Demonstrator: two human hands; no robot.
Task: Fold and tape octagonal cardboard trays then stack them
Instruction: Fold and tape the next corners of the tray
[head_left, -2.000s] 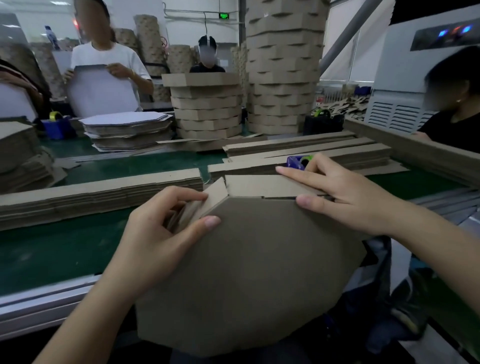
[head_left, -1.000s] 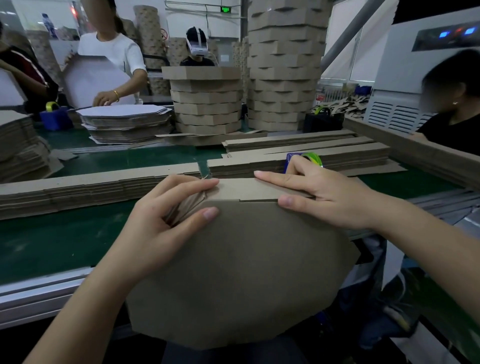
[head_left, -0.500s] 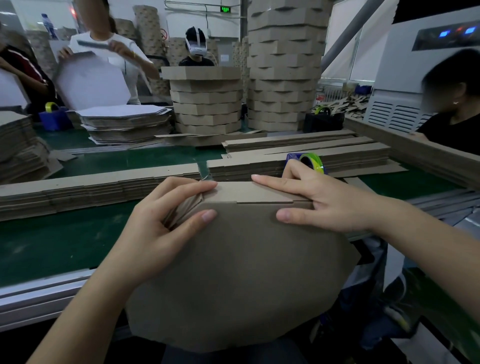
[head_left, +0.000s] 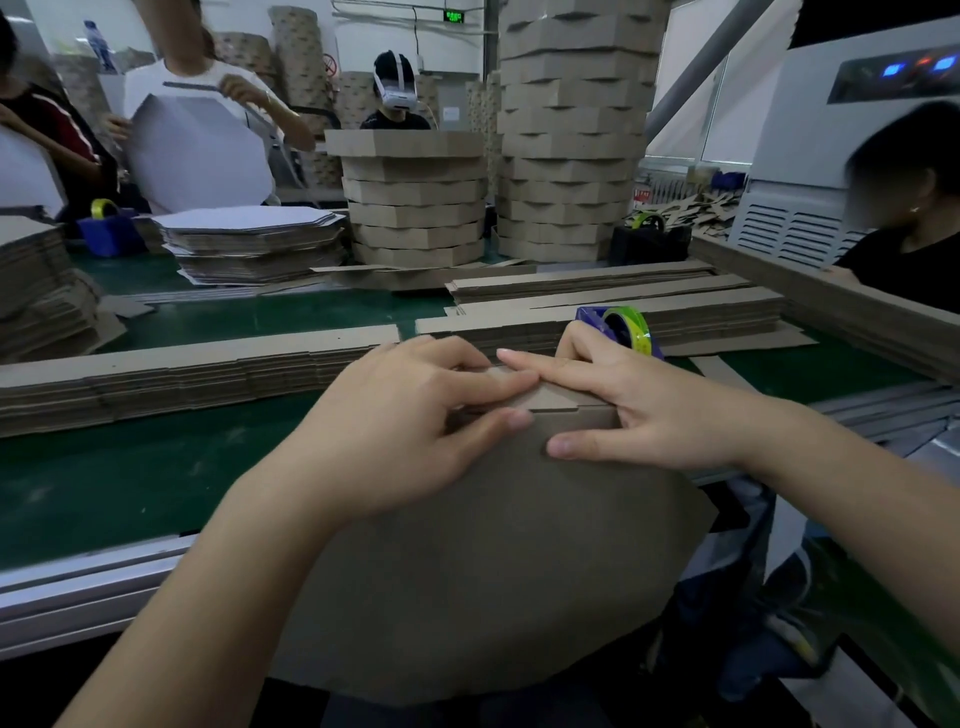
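Head camera, and both hands are on the far rim of the cardboard tray (head_left: 493, 571). It leans tilted against the near edge of the green table (head_left: 130, 467), broad brown panel facing the wearer. The left hand (head_left: 395, 431) pinches the folded flap (head_left: 556, 400) between thumb and curled forefinger. The right hand (head_left: 639, 415) grips the same rim just beside it, forefinger laid along the top and thumb pressing the outer face, so the fingertips nearly touch.

My read is that a wall joint is being folded and tucked, with no tape on it yet. To do it well, seat the notched tab flush and hold the crease square with one hand. That frees the other for the tape dispenser (head_left: 623, 327) just behind the right hand. Release too early and the flap likely springs open. Finished trays (head_left: 415, 208) stand stacked across the table.
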